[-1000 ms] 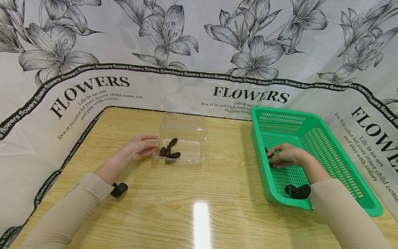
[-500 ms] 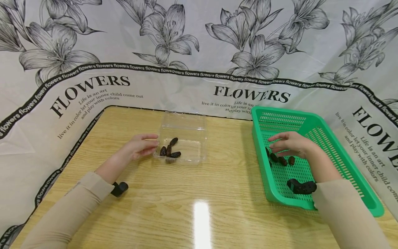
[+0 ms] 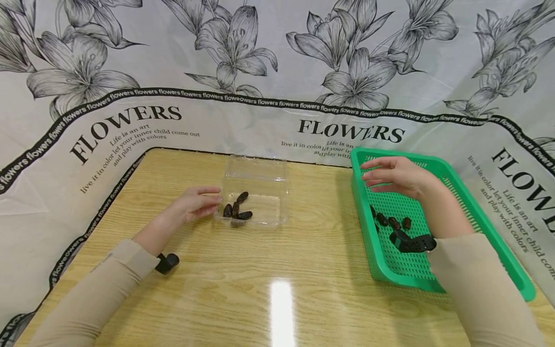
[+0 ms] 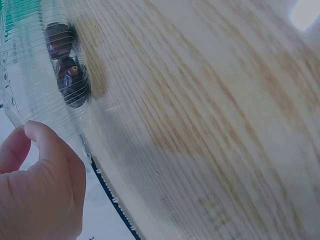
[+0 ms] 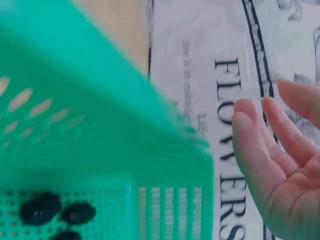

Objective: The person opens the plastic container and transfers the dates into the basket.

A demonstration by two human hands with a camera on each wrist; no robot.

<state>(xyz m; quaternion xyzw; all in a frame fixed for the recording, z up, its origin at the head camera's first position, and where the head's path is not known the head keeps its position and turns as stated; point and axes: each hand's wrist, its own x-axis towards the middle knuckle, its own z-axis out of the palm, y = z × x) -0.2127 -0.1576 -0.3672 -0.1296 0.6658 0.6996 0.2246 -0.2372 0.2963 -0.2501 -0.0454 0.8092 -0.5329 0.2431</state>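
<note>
My left hand pinches the left rim of a clear plastic clamshell box, thumb and forefinger meeting at its corner in the left wrist view. The lid of the box stands open toward the back. Inside, several dark brown dates lie bunched at the left. Over the far left part of a green plastic basket hovers my right hand, its fingers extended and nothing between them. Below it, more dates rest on the basket floor along the left wall.
The basket stands on the right of the wooden table, near the flower-printed cloth hanging around the back and sides. Each wrist carries a black camera mount.
My right hand has risen from the dates by the basket's left wall and moved back over its far end, uncovering them. The left hand and the box have stayed put.
</note>
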